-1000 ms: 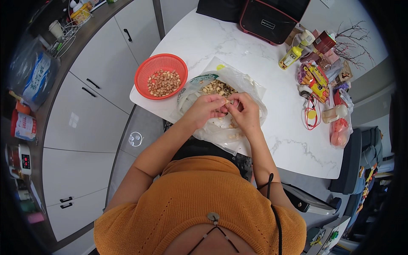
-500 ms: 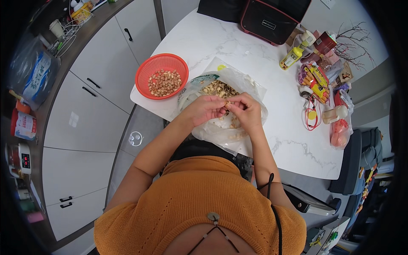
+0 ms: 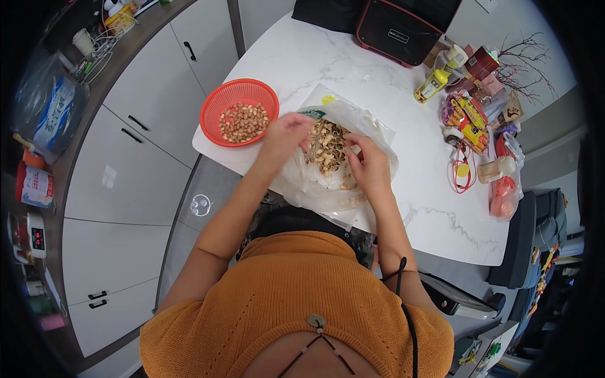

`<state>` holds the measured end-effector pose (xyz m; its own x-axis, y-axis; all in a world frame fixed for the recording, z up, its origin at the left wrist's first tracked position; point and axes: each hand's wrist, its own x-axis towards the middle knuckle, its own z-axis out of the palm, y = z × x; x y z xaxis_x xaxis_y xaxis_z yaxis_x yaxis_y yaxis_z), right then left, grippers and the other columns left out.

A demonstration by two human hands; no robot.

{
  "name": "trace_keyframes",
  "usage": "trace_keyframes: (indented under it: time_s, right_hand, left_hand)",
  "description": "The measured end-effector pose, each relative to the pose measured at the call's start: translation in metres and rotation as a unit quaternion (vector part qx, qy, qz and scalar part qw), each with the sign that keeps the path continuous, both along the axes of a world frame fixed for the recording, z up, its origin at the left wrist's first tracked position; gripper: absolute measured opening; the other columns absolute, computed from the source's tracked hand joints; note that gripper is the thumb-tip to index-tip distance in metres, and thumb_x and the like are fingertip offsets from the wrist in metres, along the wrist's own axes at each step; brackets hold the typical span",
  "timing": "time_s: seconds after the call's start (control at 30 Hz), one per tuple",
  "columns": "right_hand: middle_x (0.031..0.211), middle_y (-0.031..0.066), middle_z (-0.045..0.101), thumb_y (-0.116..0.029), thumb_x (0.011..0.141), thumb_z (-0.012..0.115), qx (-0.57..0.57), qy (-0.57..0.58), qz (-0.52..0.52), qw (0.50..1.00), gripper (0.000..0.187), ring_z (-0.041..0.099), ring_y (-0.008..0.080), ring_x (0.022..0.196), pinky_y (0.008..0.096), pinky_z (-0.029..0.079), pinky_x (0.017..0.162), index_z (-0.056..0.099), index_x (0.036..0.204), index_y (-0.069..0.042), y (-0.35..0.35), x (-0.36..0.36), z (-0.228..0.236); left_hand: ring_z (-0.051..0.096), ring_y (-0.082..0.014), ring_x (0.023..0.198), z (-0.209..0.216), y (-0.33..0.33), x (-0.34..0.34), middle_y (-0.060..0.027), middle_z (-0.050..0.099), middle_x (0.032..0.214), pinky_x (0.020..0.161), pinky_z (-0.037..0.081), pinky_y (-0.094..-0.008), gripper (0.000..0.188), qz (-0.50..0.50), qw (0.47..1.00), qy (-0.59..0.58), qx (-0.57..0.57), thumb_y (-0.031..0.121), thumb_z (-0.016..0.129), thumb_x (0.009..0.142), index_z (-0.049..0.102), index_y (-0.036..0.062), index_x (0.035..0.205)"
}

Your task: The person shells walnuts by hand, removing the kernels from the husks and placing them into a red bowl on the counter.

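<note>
A thin whitish plastic bag point(image 3: 315, 192) lies spread on the table, with a heap of peanut shells point(image 3: 329, 151) inside it. At the left of the heap is my left hand point(image 3: 285, 142), between the bag and a red plastic colander. Its fingers are bent and smeared by motion, so what they may hold cannot be seen. Over the right side of the shells is my right hand point(image 3: 368, 162), its thumb and forefinger apart and nothing visible between them. Shelled peanuts point(image 3: 244, 122) cover part of the bottom of the red colander point(image 3: 211, 108).
The white marbled table point(image 3: 441, 220) carries a dark red-edged appliance point(image 3: 400, 31) at the back. On the right are a yellow bottle point(image 3: 436, 82), snack packets point(image 3: 466, 120), a red cord point(image 3: 463, 179) and a bag of reddish items point(image 3: 504, 198). White cabinets point(image 3: 126, 176) stand to the left.
My hands were together over the bag, fingertips meeting on a small piece. Now they are apart: the left has moved left toward the colander, the right slightly, uncovering the shell heap.
</note>
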<state>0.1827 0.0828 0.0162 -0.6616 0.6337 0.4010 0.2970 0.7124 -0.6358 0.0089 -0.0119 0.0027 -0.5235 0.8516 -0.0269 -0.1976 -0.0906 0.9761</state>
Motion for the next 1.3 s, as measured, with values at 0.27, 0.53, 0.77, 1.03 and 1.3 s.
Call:
trace_keyframes:
  time_s: [0.27, 0.53, 0.77, 1.03, 1.3]
  right_hand:
    - [0.079, 0.0067, 0.061, -0.014, 0.065, 0.066, 0.241, -0.346, -0.003, 0.907, 0.017, 0.062, 0.0228, 0.072, 0.0331, 0.05, 0.063, 0.062, 0.081, -0.009, 0.004, 0.026, -0.009]
    - [0.079, 0.0096, 0.062, -0.018, 0.067, 0.069, 0.093, -0.399, 0.098, 0.907, 0.021, 0.061, 0.0276, 0.073, 0.0371, 0.048, 0.066, 0.061, 0.082, -0.007, -0.008, 0.026, 0.011]
    - [0.082, 0.0116, 0.061, -0.01, 0.069, 0.065, 0.041, -0.336, 0.143, 0.93, 0.019, 0.059, 0.03, 0.076, 0.0365, 0.047, 0.067, 0.059, 0.086, -0.005, -0.005, 0.028, -0.004]
    - [0.089, 0.0067, 0.06, 0.004, 0.078, 0.054, -0.206, -0.057, 0.119, 0.97, 0.029, 0.061, 0.0161, 0.082, 0.0251, 0.048, 0.071, 0.058, 0.106, -0.003, 0.004, 0.017, -0.011]
    - [0.095, 0.0062, 0.06, 0.004, 0.083, 0.053, -0.504, 0.165, 0.139, 0.836, 0.03, 0.062, 0.0151, 0.085, 0.0252, 0.052, 0.075, 0.053, 0.113, 0.0, 0.007, 0.012, -0.024]
  left_hand:
    - [0.056, -0.0162, 0.067, 0.002, -0.012, -0.07, -0.007, 0.058, 0.075, 0.062, 0.046, -0.0287, 0.01, 0.283, 0.849, 0.441, -0.065, 0.009, 0.058, 0.079, 0.06, 0.0001, 0.084]
    - [0.057, -0.026, 0.077, -0.005, -0.023, -0.08, -0.0118, 0.058, 0.084, 0.069, 0.046, -0.0342, 0.01, 0.313, 0.768, 0.538, -0.152, 0.009, 0.06, 0.075, 0.059, 0.002, 0.082]
    - [0.056, -0.0258, 0.078, 0.002, -0.022, -0.048, -0.0108, 0.056, 0.085, 0.068, 0.046, -0.033, 0.011, 0.265, 0.797, 0.541, -0.047, 0.006, 0.059, 0.075, 0.057, 0.0028, 0.086]
    - [0.057, -0.0175, 0.073, 0.01, -0.021, 0.019, -0.0081, 0.055, 0.083, 0.063, 0.046, -0.0254, 0.01, 0.095, 0.892, 0.442, 0.025, 0.002, 0.058, 0.078, 0.057, 0.001, 0.087]
    - [0.058, -0.0212, 0.065, 0.005, -0.018, 0.034, -0.01, 0.055, 0.078, 0.057, 0.045, -0.0289, 0.011, 0.066, 0.919, 0.387, 0.034, 0.002, 0.059, 0.076, 0.056, 0.0019, 0.087]
